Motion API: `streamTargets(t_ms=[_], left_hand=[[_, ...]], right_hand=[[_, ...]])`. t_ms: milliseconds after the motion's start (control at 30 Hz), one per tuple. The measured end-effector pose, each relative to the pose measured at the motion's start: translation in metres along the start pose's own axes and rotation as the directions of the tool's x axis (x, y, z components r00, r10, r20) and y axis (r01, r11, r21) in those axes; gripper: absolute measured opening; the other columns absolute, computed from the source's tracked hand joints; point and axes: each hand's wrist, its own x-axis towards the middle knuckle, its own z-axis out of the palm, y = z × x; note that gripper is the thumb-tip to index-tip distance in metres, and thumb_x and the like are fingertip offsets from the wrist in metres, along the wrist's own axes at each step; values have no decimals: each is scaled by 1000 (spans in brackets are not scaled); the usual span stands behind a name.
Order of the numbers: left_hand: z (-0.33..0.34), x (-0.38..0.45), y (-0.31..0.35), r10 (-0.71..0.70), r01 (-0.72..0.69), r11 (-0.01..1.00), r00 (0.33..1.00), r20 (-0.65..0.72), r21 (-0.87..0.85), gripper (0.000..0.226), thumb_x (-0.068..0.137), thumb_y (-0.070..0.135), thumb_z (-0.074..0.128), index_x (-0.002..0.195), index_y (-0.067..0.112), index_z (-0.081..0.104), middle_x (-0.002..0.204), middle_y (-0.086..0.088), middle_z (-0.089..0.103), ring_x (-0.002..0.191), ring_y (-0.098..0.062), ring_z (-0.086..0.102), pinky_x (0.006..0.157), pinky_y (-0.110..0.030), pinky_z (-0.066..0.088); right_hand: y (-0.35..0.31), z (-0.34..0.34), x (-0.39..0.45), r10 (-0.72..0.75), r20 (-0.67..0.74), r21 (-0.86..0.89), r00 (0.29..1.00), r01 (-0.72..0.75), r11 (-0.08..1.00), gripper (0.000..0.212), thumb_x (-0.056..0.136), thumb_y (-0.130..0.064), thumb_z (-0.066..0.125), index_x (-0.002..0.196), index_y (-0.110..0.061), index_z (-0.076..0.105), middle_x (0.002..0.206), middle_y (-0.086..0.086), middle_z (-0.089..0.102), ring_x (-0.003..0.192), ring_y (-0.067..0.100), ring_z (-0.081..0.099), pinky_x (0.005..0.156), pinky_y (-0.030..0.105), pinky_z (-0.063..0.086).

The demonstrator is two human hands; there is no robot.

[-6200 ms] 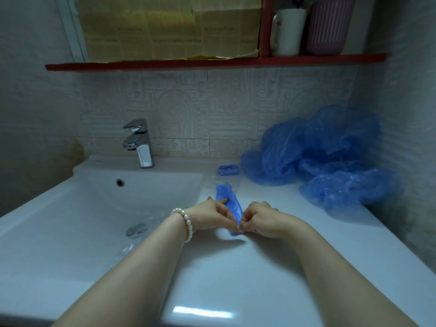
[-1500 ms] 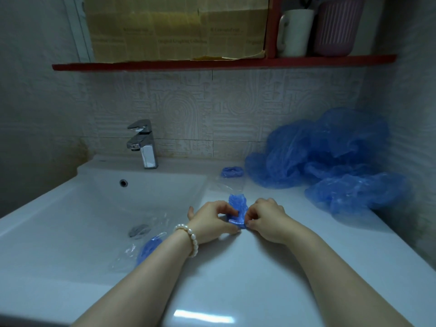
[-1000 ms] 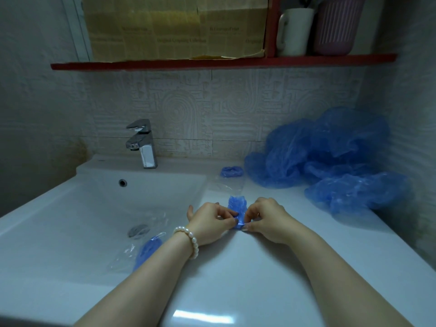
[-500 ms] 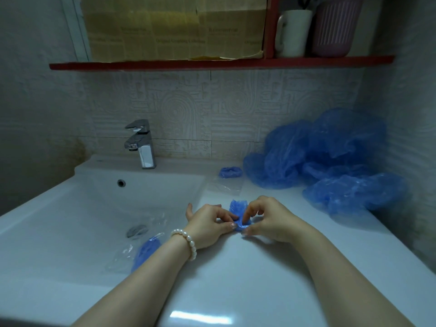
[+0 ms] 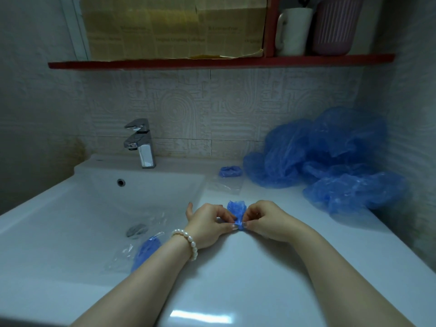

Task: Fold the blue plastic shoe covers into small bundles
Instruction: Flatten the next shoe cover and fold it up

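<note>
While both hands pinch a shoe cover [image 5: 236,208], the basin [image 5: 70,208] holds another bundle [image 5: 145,252].

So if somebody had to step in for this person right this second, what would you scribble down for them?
Left hand and right hand: both pinch the small blue shoe cover on the counter, mostly folded, not yet a finished bundle.
Done: one small bundle lies at the back of the counter. Another blue cover in a clear bag lies in the sink basin.
Left: finish this fold, then work through the pile of loose covers at the right.
</note>
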Motion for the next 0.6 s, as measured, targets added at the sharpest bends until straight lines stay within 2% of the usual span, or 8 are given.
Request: streamTargets(t_ms=[67, 167, 233, 333, 400, 467, 600], left_hand=[[0, 1, 0, -8, 8, 1000, 1000, -3, -1, 28, 83, 35, 66, 57, 35, 55, 91, 22, 66, 97, 4, 55, 111, -50, -5], [0, 3, 3, -23, 24, 1000, 1000, -12, 7, 28, 86, 36, 61, 58, 36, 57, 88, 22, 65, 93, 4, 55, 112, -50, -4], [0, 2, 5, -36, 36, 999, 999, -21, 13, 23, 86, 37, 61, 63, 36, 60, 84, 23, 64, 92, 4, 54, 112, -49, -3], [-2, 0, 4, -18, 18, 999, 1000, -17, -29, 11, 79, 42, 68, 72, 38, 60, 78, 29, 60, 89, 10, 52, 113, -47, 0], [-3, -3, 4, -11, 10, 1000, 1000, -20, -20, 16, 71, 44, 74, 71, 39, 59, 76, 30, 58, 89, 12, 50, 113, -45, -2], [-1, -4, 3, -16, 17, 999, 999, -30, 32, 18, 69, 44, 76, 70, 37, 60, 76, 27, 57, 94, 6, 51, 112, -43, -7], [0, -3, 4, 3, 2, 996, 999, -52, 93, 16, 76, 44, 70, 72, 34, 60, 87, 16, 57, 107, -4, 51, 110, -44, -6]], right_hand=[[0, -3, -3, -74, -25, 28, 997, 75, 997, 16, 71, -27, 77, 66, -34, 64, 91, -5, 54, 86, 12, 57, 79, 26, 49], [-1, -5, -3, -109, -70, -57, 992, 105, 993, 19, 66, -32, 83, 62, -37, 64, 96, -6, 52, 97, 14, 54, 90, 32, 47], [-3, -3, -1, -124, -66, -153, 990, 113, 982, 17, 73, -36, 77, 66, -39, 62, 100, -7, 50, 105, 16, 44, 95, 29, 39], [-4, 0, 1, -91, -33, -210, 995, 82, 974, 12, 82, -40, 67, 74, -37, 58, 107, -5, 47, 109, 20, 38, 92, 28, 32], [-5, 1, 1, -36, 4, -191, 999, 37, 981, 14, 86, -40, 62, 74, -34, 57, 109, -3, 45, 108, 22, 40, 88, 28, 33], [-5, 2, 1, 14, 40, -166, 999, -7, 986, 17, 88, -37, 59, 72, -33, 55, 109, -1, 44, 107, 23, 41, 86, 28, 34], [-2, 3, 0, -27, 31, -136, 999, 31, 990, 16, 82, -38, 60, 67, -32, 55, 99, -3, 51, 100, 20, 46, 85, 31, 40]])
